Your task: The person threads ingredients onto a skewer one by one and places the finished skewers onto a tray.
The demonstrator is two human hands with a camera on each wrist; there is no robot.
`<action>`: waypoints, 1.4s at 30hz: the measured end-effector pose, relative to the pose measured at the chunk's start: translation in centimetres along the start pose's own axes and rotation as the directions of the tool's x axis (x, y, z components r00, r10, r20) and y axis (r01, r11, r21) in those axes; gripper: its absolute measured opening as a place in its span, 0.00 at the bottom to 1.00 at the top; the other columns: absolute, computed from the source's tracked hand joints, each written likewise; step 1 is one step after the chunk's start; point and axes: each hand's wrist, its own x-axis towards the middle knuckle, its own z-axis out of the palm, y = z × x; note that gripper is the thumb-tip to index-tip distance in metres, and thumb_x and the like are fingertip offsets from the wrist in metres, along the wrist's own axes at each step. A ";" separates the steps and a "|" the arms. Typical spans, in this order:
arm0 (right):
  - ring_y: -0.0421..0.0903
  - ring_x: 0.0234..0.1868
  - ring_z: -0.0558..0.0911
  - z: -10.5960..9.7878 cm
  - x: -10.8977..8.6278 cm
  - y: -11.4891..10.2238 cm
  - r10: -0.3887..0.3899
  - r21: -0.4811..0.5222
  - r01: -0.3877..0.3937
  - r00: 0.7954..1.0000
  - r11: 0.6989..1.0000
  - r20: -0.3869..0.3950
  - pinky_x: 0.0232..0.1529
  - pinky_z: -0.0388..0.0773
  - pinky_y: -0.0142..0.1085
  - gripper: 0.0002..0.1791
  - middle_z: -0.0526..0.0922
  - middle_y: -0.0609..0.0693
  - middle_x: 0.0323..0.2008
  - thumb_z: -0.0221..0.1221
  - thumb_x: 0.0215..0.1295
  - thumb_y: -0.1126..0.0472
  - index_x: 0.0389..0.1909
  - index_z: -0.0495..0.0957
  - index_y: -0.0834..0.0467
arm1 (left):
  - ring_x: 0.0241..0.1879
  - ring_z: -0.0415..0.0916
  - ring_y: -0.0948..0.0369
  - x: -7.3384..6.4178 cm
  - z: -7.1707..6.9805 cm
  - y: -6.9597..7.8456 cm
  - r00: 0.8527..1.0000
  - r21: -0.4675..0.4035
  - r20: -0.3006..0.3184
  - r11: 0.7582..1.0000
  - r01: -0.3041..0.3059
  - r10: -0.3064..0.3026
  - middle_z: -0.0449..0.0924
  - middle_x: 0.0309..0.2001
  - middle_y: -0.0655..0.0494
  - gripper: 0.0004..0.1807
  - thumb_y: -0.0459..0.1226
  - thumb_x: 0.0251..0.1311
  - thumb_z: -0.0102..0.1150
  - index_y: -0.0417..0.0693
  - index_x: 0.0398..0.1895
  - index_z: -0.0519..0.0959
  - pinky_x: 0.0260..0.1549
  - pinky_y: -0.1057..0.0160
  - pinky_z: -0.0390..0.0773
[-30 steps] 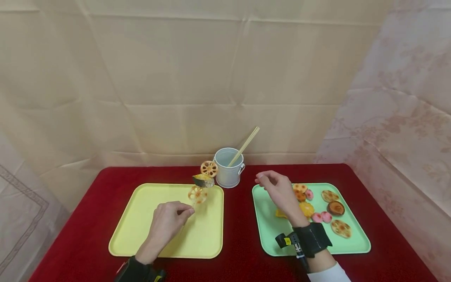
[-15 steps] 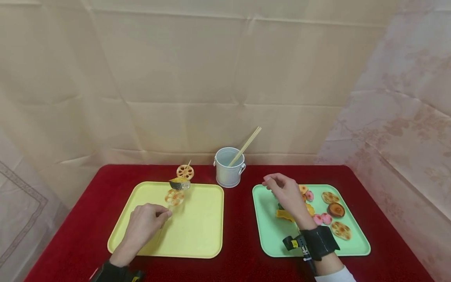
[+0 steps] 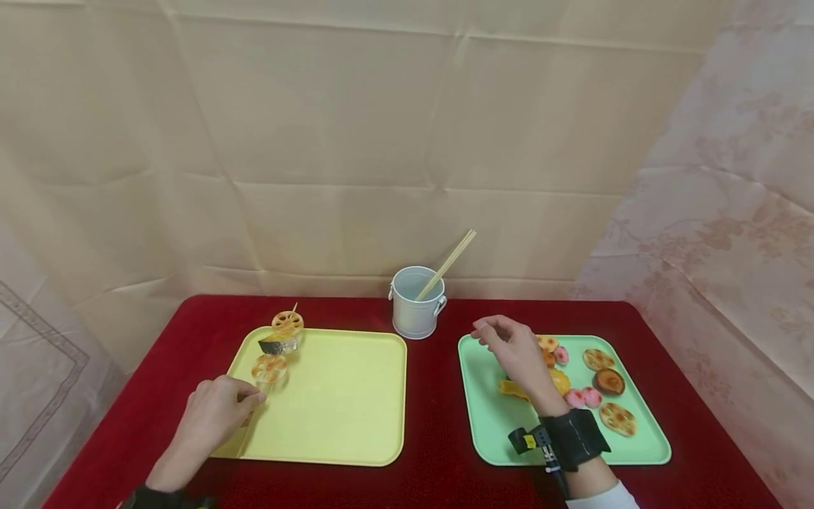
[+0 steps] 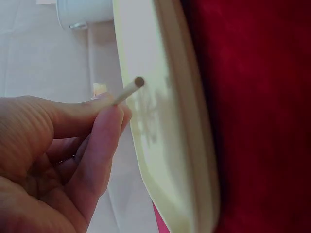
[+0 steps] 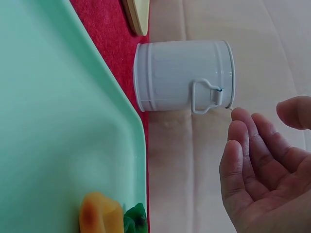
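My left hand [image 3: 216, 417] pinches the lower end of a skewer between thumb and fingertips, over the left part of the yellow tray [image 3: 343, 403]. Its round wooden end [image 4: 139, 82] pokes out past the fingertips in the left wrist view. Threaded up the skewer are a lotus root slice [image 3: 287, 322] near the tip, a dark-skinned yellow wedge [image 3: 278, 345] and a pale browned slice [image 3: 268, 369]. My right hand [image 3: 515, 353] hovers over the back left of the green tray [image 3: 490, 431], fingers loosely bent and thumb apart, holding nothing.
A white metal bucket [image 3: 413, 314] with wooden skewers [image 3: 448, 261] leaning in it stands between the trays at the back. On the green tray lie a brown mushroom cap [image 3: 608, 382], pink pieces [image 3: 584, 397], browned slices [image 3: 617, 419], a yellow piece [image 3: 514, 389] and a green piece [image 5: 136, 218].
My left hand has carried the loaded skewer leftward across the yellow tray, away from the bucket. My right hand has shifted slightly to the right, still over the green tray.
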 end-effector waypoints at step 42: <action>0.57 0.44 0.85 -0.4 -0.1 -0.4 -0.031 -0.055 0.034 0.999 0.998 0.040 0.45 0.79 0.40 0.18 0.90 0.56 0.42 0.59 0.77 0.50 0.52 0.85 0.60 | 0.43 0.82 0.41 1.8 -1.1 4.8 0.960 -0.072 -0.267 0.992 -0.107 0.084 0.82 0.54 0.35 0.27 0.43 0.68 0.65 0.34 0.63 0.78 0.33 0.44 0.79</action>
